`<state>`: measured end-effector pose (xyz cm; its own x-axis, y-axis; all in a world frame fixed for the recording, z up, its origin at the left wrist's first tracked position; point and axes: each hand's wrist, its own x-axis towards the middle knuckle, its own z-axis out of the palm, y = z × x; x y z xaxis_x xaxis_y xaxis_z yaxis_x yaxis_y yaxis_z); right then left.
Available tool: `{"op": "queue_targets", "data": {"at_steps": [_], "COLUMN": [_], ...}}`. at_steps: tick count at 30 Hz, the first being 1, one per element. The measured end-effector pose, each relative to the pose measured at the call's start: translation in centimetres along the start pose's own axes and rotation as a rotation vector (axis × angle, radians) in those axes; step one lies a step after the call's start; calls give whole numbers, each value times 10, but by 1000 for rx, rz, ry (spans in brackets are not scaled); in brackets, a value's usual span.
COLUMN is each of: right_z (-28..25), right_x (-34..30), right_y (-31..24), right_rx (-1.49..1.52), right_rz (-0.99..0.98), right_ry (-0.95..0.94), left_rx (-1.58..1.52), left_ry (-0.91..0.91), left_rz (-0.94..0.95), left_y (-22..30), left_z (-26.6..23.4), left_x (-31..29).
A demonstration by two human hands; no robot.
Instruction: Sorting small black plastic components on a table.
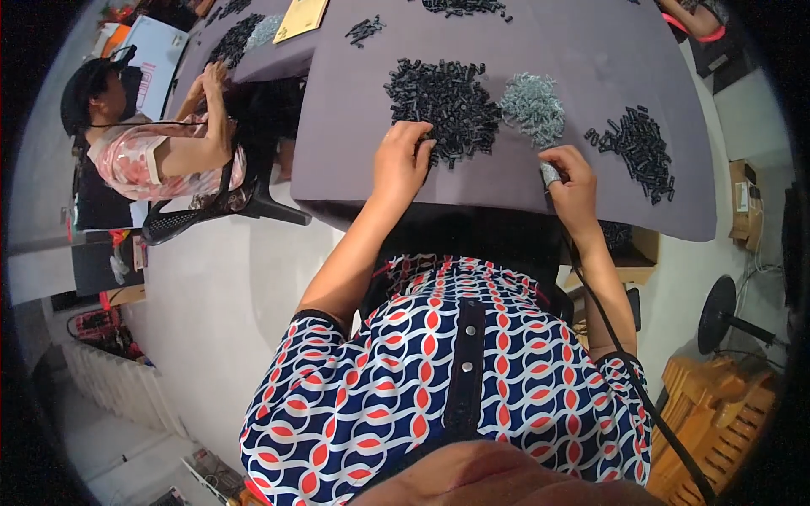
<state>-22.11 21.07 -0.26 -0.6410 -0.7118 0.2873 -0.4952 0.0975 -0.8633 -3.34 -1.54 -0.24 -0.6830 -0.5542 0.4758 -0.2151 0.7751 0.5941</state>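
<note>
Pinching mid-length should suit the likely light, stiff black pieces (443, 99); left hand (400, 160) and right hand (575, 187) fingers' closure unclear.

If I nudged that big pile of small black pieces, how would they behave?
The black pieces would probably scatter rather than move as one, since they lie loosely heaped. Some might roll a little, as they look short and rod-like. Each is probably light, being small beside the left hand.
</note>
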Motion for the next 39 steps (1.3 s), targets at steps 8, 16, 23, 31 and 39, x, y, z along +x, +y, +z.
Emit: {"op": "queue_targets", "data": {"at_steps": [8, 16, 23, 31, 39], "right_z": [0, 1, -1, 20, 33], "right_x": [0, 0, 2, 15, 16], "right_y": [-1, 4, 4, -55, -59], "right_rx": [4, 20, 40, 369, 321], "right_rz": [-13, -28, 3, -32, 21], "right_ry": [-1, -4, -9, -225, -293], "left_rx": [-93, -328, -861, -967, -1004], "left_ry": [7, 16, -81, -243, -213], "left_rz": [-105, -266, -527, -608, -554], "left_y": [-2, 9, 40, 61, 65], "left_z": [-2, -14, -24, -5, 11], "left_x": [-5, -5, -3, -20, -34]}}
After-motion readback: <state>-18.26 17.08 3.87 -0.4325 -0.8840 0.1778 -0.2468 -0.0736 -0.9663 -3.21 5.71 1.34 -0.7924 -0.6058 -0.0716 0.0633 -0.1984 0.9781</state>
